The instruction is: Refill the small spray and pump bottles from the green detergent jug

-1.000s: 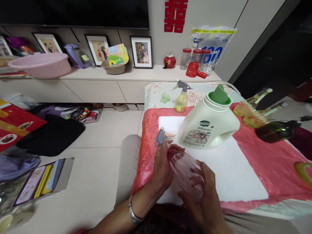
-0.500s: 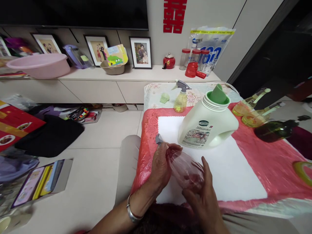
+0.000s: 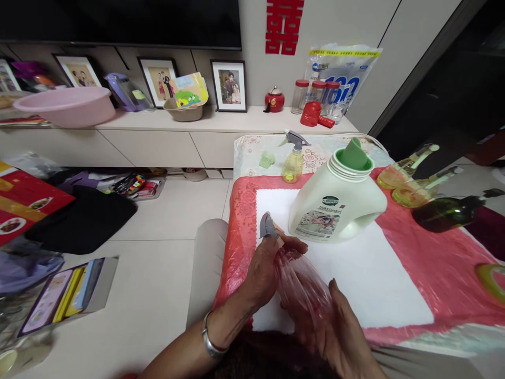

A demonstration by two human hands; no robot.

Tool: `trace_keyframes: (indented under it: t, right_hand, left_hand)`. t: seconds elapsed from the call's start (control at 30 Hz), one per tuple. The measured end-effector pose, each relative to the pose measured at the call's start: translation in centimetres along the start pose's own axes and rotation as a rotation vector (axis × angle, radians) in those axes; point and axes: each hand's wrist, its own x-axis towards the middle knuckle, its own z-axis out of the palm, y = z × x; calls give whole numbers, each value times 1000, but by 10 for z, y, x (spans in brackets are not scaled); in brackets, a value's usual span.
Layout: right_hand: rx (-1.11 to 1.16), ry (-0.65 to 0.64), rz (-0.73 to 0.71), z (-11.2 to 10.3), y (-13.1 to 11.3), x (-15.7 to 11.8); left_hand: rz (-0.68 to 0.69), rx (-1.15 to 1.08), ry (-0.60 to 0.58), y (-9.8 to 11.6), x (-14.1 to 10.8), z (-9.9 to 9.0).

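Note:
Gripped in my left hand point(image 3: 260, 271) is the neck end of a clear spray bottle point(image 3: 302, 276) with a grey head point(image 3: 268, 226) that sticks out past my fingers. The see-through body looks streaked and pinkish, and points down to the right. Curled around its lower end from below and the right is my right hand point(image 3: 331, 326), partly seen through the plastic. A large pale-green detergent jug point(image 3: 335, 197), a green cap tilted in its mouth, stands upright just beyond my hands on a white sheet point(image 3: 386, 284).
A yellow-tinted spray bottle point(image 3: 292, 163) and a light-green lump point(image 3: 267, 159) are behind the jug. Several bottles, including a dark green one point(image 3: 445, 213), line the right side. A roll of tape point(image 3: 491, 281) lies at the right edge. Red plastic point(image 3: 437, 252) covers the table.
The grey head has turned and shows more, farther right. My right hand has slid lower and under the bottle's body, its fingers now more wrapped around it.

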Motion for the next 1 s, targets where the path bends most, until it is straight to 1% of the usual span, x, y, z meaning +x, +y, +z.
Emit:
trace_keyframes:
  t: [0.03,0.07,0.1,0.2,0.23,0.27,0.3,0.33,0.4,0.47,0.53,0.63,0.7,0.77,0.83,0.93,0.97,1.0]
  right_hand:
    - [-30,13,-18,-1,1,0]
    - [-97,56,-85,-1,3,1]
    - [-201,118,-189,-2,5,2]
    - [-630,297,-574,-6,12,6]
    - [-752,326,-659,-8,14,7]
    - [-834,336,-711,-11,15,8]
    - [-872,326,-734,-13,15,9]
    - [-869,301,-728,-15,14,9]
    - [-767,220,-672,-17,11,9]
    - [-543,150,-561,-17,9,7]
    - [-325,124,-410,-16,9,5]
    - [-70,60,-116,-13,11,1]
    - [63,15,-1,-12,11,-1]
    - [139,-10,24,-11,10,-3]
    - [164,-19,42,-11,8,-3]
    - [106,-42,74,-10,5,-1]
    - [45,-42,36,-11,4,-1]
    - [-49,-32,-47,-12,3,0]
  left_hand:
    - [11,-4,10,-1,0,0]
    - [31,1,35,-1,0,1]
    - [58,12,70,-2,1,2]
    - [119,56,148,-4,1,3]
    - [115,56,148,-5,1,3]
    - [101,47,134,-5,1,3]
    - [83,32,115,-4,1,2]
    - [60,17,92,-3,1,2]
    - [16,-3,43,0,0,1]
    - [-22,-13,-14,4,0,1]
    - [-72,-47,-73,8,0,2]
    - [-138,-127,-117,11,-1,3]
    - [-154,-151,-123,10,-1,2]
    - [-160,-153,-130,10,-1,0]
    - [-171,-161,-146,12,-2,0]
    - [-162,-195,-157,14,-3,1]
    - [-143,-202,-149,15,-3,2]
    - [-112,-197,-133,15,-3,2]
